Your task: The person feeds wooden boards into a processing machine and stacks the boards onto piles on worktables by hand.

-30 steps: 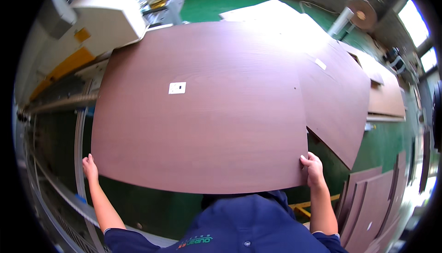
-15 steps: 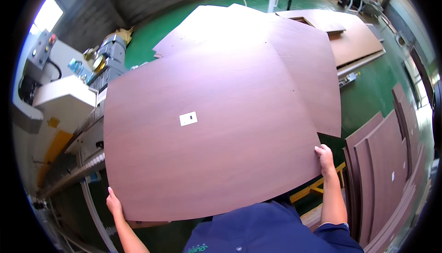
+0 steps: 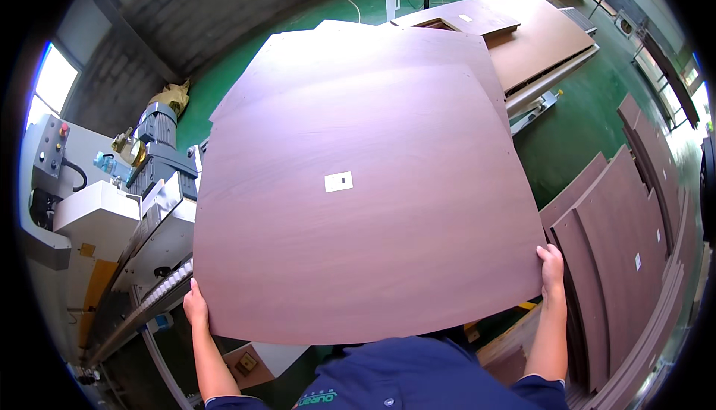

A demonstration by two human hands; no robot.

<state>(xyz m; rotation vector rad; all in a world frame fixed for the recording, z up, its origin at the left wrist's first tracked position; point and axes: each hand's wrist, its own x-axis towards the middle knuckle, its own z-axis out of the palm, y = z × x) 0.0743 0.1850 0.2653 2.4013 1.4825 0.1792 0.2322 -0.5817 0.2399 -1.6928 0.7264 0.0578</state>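
Observation:
A large brown wood-grain panel (image 3: 358, 253) spans the space in front of my body, a small white label (image 3: 338, 181) stuck near its middle. My left hand (image 3: 196, 306) grips its left edge close to the near corner, thumb on top. On the opposite edge my right hand (image 3: 550, 267) holds the panel the same way, fingers curled beneath and out of sight. Beyond the held panel, other brown panels (image 3: 298, 45) lie stacked at differing angles, partly covered by it.
At the left stands a white and grey machine with a control box (image 3: 51, 149), a motor (image 3: 158, 128) and a roller rail (image 3: 165, 285). Several brown panels (image 3: 619, 238) lean upright at the right. Far right, more boards (image 3: 544, 45) lie on a stand over the green floor (image 3: 574, 142).
The panel has turned, its left edge and label shifting right, and now lies more squarely before me. Both hands keep their grip. The view has swung somewhat to the right.

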